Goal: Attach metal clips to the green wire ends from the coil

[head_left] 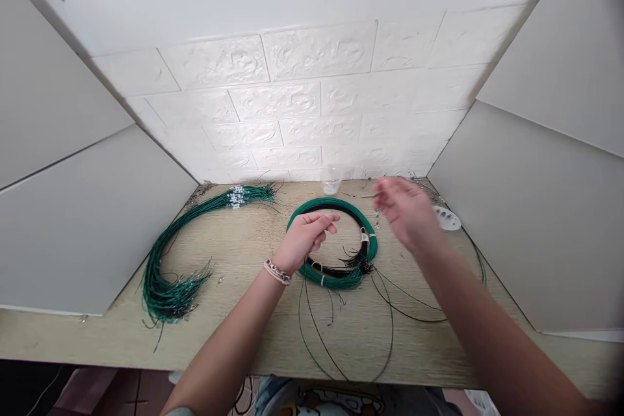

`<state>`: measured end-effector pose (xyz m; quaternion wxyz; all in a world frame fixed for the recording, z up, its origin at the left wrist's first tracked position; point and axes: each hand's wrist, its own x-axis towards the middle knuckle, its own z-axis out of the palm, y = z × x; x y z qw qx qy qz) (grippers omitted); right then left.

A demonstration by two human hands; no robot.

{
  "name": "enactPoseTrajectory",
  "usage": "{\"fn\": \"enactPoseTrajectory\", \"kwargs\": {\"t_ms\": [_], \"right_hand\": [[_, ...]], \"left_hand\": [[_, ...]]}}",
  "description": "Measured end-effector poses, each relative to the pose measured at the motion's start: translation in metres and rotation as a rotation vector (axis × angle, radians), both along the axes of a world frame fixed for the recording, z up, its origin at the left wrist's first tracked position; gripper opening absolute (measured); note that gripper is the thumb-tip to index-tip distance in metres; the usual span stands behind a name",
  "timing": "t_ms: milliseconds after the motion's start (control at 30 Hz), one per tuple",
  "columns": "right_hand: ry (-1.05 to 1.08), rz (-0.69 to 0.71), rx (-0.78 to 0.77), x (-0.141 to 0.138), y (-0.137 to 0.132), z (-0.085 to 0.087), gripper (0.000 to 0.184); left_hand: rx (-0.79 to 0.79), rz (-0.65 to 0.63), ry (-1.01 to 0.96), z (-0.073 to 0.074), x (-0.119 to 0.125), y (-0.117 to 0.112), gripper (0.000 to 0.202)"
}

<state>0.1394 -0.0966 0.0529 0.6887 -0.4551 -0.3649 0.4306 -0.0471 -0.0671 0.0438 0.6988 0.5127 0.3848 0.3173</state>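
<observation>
My left hand (312, 235) is closed, thumb pressed to the curled fingers, over the left side of a coil of green and black cord (372, 244). Thin green and black cords (312, 305) drop from beneath this hand and loop past the table's front edge. Blurred by motion, my right hand (400, 208) is raised to the right of the coil, its fingers pinched together. A short thin pale piece (368, 195) shows at its fingertips; I cannot make out what it is. White ties and a small tag hold the coil.
A bundle of green cords (158, 260) with white beads or tags (236, 196) curves along the left. A small clear cup (331, 181) stands by the brick-patterned wall (292, 101). A white plate with holes (447, 218) lies at right. Grey panels (550, 221) flank the table (234, 253).
</observation>
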Motion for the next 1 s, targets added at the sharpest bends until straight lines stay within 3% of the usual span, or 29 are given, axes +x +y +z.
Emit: {"fn": "enactPoseTrajectory", "kwargs": {"t_ms": [100,167,433,767,1000], "right_hand": [[0.138,0.254,-0.145,-0.012,0.004,-0.020,0.022],[0.194,0.341,-0.200,-0.016,0.005,-0.031,0.021],[0.237,0.426,-0.173,-0.019,-0.002,-0.038,0.019],[0.352,0.521,-0.212,-0.027,-0.004,-0.044,0.015],[0.331,0.541,-0.185,-0.028,-0.003,-0.049,0.016]], "left_hand": [[0.003,0.001,-0.028,0.001,0.002,-0.001,0.038],[0.010,-0.004,-0.034,0.003,0.005,-0.001,0.036],[0.107,-0.039,0.089,0.014,0.020,-0.007,0.026],[0.217,-0.006,0.134,0.003,0.018,-0.014,0.032],[0.264,-0.012,0.157,0.004,0.018,-0.014,0.034]]}}
